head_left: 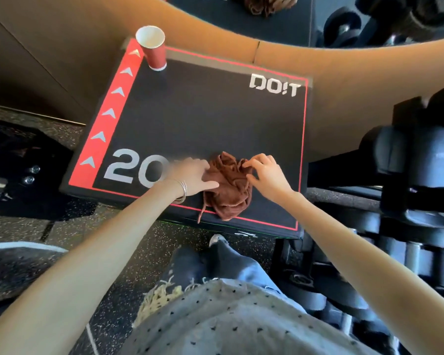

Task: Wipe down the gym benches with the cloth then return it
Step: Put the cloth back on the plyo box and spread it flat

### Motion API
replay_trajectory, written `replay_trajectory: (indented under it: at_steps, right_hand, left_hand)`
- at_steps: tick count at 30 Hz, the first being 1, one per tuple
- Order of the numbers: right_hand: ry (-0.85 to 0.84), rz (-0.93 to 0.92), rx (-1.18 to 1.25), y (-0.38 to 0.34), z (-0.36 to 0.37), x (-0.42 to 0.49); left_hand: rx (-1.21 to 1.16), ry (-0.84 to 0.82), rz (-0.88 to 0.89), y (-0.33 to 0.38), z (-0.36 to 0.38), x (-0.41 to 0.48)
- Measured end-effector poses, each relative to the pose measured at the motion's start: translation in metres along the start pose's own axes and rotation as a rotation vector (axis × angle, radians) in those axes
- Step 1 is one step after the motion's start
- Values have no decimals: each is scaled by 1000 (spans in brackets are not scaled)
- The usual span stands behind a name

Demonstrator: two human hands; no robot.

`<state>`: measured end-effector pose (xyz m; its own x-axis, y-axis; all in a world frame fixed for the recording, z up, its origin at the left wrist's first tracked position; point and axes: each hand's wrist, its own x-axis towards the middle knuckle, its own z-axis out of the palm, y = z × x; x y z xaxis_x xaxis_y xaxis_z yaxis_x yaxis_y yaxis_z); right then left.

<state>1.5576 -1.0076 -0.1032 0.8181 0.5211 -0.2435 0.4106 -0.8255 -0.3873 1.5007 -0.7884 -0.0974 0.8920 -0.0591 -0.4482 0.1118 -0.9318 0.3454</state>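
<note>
Left hand (192, 175) blurred, fingers straight against the cloth (228, 193), right hand (267, 176) pinching a fold, brown cloth crumpled between them at the bench (203, 119) near edge, strand trailing off, red cup (153, 48) far beyond left hand

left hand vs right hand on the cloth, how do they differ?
The left hand lies flat against the brown cloth, fingers straight; the right hand pinches a fold with curled fingers. Left wrist wears bangles; right wrist is bare. Both touch the cloth on the black box.
</note>
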Motion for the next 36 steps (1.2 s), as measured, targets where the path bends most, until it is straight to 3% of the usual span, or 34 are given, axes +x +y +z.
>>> replay_trajectory:
  at_steps: [4, 10, 14, 19, 21, 25, 27, 30, 36]
  right_hand:
    - [-114, 38, -14, -3, -1, 5]
    - [-89, 74, -85, -13, -8, 9]
    - [-61, 246, -78, -9, -26, 9]
    - [-258, 454, -190, -11, -34, 10]
    - [-145, 393, -293, -20, -31, 15]
    - [127, 84, -216, -44, -21, 38]
    - [88, -25, -256, -55, -17, 54]
    - [-113, -49, -367, -59, -14, 73]
    - [-271, 33, -380, -49, -24, 81]
  left_hand:
    - [-96, -33, -27, 0, 0, 8]
    - [-164, -113, -13, -12, -12, 16]
    - [-178, -63, -1, -37, -31, 24]
    - [2, 64, 21, -60, -48, 35]
    - [140, 141, 61, -59, -49, 37]
    - [148, 176, 30, -48, -41, 36]
    - [192, 76, -35, -45, -38, 38]
    - [246, -40, -23, -44, -36, 43]
    - [-36, -92, 29, -50, -44, 53]
